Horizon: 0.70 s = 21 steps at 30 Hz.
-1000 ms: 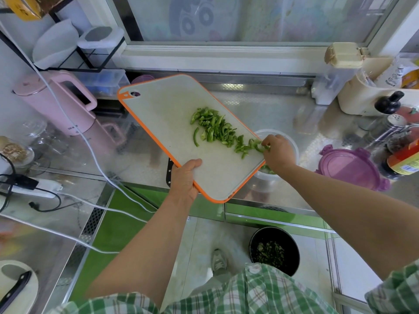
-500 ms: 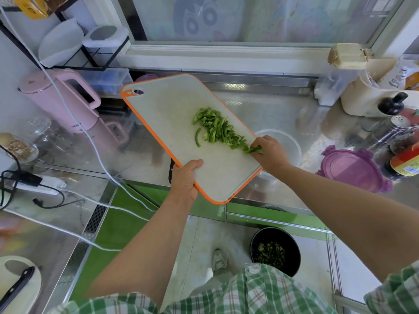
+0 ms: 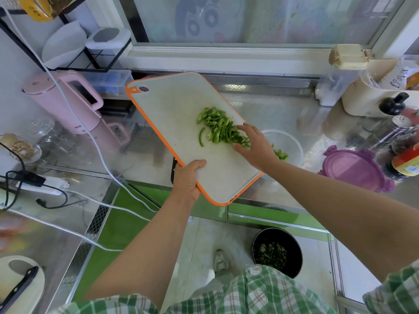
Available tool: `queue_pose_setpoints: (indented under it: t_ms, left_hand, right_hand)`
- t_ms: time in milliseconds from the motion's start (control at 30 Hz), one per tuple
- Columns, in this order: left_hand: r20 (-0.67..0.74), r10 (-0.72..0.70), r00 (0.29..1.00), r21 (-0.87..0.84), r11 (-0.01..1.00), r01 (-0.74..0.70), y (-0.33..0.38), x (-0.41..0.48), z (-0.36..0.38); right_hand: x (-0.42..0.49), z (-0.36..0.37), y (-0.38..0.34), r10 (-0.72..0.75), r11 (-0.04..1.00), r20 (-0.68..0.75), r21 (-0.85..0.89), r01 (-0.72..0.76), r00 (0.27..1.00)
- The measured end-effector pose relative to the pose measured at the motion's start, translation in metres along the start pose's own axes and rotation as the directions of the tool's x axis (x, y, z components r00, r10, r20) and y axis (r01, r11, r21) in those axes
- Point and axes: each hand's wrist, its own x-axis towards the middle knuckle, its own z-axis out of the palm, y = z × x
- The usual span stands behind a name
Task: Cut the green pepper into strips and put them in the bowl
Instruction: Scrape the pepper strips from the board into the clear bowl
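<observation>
- Above the steel table [image 3: 272,109], near its front edge: my left hand [image 3: 189,177] grips the cutting board [image 3: 172,109] by its near left edge, thumb curled over the top face and the other fingers hidden beneath.
- The cutting board, white with an orange rim, is held tilted and clear of the table, with its hanging-hole corner farthest from me and its right edge overlapping the left side of the bowl [image 3: 293,143] in this view.
- The green pepper strips [image 3: 217,128] lie in a loose heap on the right half of the board; one curved strip [image 3: 201,139] lies just apart, on the left of the heap.
- My right hand [image 3: 254,146] lies flat over the board's right edge, fingers spread and straight, fingertips touching the near end of the heap; it holds nothing.
- The bowl, clear plastic, stands on the table just right of the board, and a few pepper pieces [image 3: 281,154] are already in it.
- A purple lid [image 3: 353,168] lies on the table right of the bowl.
- A pink kettle [image 3: 65,103] stands at the left, with a white cable [image 3: 74,114] running across in front of it.
- On the floor below the table's edge, beside my shoe, stands a black bin [image 3: 276,252] with dark scraps inside.
</observation>
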Motion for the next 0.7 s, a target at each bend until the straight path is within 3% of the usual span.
queue_pose_setpoints:
  t_ms: [333, 567, 633, 700]
  left_hand:
    - [0.028, 0.001, 1.0, -0.008, 1.0, -0.001, 0.003, 0.004, -0.002]
    - [0.031, -0.009, 0.999, 0.011, 1.0, 0.008, 0.005, 0.01, -0.002]
    - [0.029, -0.012, 1.0, 0.022, 1.0, 0.012, 0.005, 0.011, -0.002]
    - [0.026, -0.018, 0.999, 0.023, 1.0, 0.018, 0.005, 0.012, -0.002]
  right_hand:
    - [0.0, -0.006, 0.018, 0.113, 0.984, -0.067, -0.132, -0.121, 0.991]
    - [-0.008, -0.018, 0.05, 0.298, 0.925, -0.104, -0.216, -0.314, 0.949]
    - [-0.006, -0.019, 0.046, 0.265, 0.936, -0.145, -0.197, -0.291, 0.953]
    - [-0.002, -0.018, 0.033, 0.127, 0.978, -0.15, -0.146, -0.149, 0.981]
